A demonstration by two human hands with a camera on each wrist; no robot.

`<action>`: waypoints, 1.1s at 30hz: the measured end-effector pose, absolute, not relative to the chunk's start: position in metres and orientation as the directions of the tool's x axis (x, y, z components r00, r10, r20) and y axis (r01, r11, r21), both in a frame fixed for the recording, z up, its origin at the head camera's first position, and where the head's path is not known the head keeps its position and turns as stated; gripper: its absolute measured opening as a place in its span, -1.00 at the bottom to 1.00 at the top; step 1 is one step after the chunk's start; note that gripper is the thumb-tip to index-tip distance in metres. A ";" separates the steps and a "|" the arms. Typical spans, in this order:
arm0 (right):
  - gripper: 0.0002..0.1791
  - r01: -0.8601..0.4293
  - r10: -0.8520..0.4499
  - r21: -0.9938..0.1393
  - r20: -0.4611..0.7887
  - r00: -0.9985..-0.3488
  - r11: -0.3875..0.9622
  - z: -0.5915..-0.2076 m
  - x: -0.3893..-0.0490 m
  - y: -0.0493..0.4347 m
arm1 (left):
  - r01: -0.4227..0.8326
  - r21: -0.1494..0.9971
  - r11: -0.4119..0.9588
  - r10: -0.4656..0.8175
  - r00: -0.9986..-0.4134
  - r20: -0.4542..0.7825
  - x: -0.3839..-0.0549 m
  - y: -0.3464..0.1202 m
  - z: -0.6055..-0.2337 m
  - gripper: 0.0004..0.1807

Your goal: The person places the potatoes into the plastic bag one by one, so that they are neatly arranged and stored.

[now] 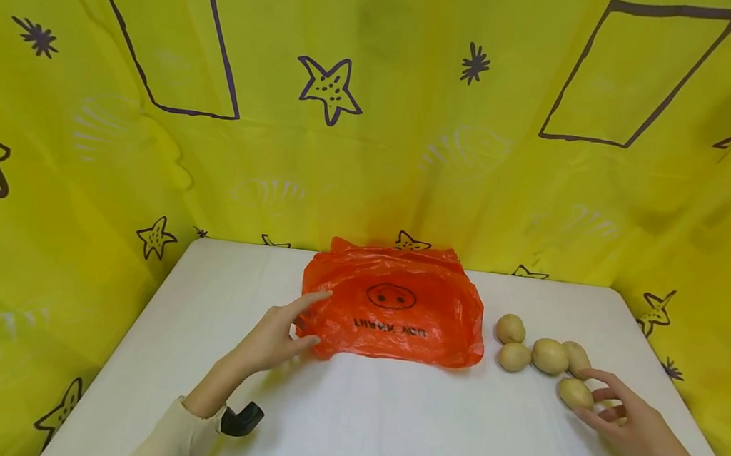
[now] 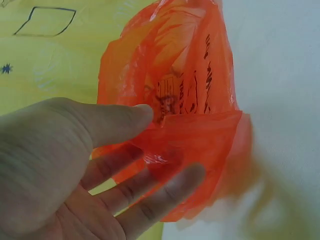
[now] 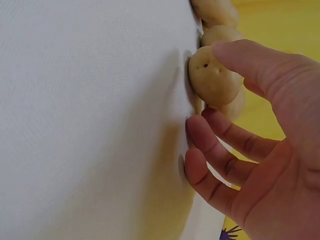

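An orange-red plastic bag [image 1: 390, 330] with a printed pig snout and THANK YOU lies on the white table, its mouth spread. My left hand [image 1: 276, 335] is at the bag's left side, thumb and fingers apart; in the left wrist view the fingers [image 2: 172, 192] are extended against the thin plastic. On the right, my right hand [image 1: 634, 421] is around the nearest potato [image 1: 575, 393], thumb at its side and fingers loosely bent. In the right wrist view, the thumb overlaps this potato [image 3: 214, 77], and the fingers lie spread beside it without a visible grip.
Several more potatoes sit in a cluster behind it, among them a large potato [image 1: 550, 356] and a rounder potato [image 1: 510, 329]. The white table [image 1: 389, 416] ends at a yellow curtain [image 1: 383, 172] with star drawings, which encloses the back and both sides.
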State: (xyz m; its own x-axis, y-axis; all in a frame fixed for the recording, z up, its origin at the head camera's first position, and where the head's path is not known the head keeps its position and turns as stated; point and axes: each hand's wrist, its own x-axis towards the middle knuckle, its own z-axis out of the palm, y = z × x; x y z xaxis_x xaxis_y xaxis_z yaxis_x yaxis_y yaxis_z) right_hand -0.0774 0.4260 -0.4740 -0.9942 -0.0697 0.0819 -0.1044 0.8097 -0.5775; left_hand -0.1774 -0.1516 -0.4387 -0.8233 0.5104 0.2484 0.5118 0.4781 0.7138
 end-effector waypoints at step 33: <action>-0.52 -0.093 -0.038 -0.575 0.108 -0.993 0.813 -0.481 -0.083 0.428 | 0.161 0.971 0.179 0.482 -0.874 0.056 -0.200 -0.162 -0.437 -0.44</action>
State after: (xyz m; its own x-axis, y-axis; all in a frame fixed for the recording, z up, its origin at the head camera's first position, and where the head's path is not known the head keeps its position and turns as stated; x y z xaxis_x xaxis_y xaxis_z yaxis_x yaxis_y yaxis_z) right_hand -0.0826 0.4275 -0.4807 -0.9935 -0.0379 0.1076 -0.0932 0.8132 -0.5745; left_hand -0.1997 -0.1620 -0.4371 -0.8742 0.4823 0.0563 0.1613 0.1791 0.9705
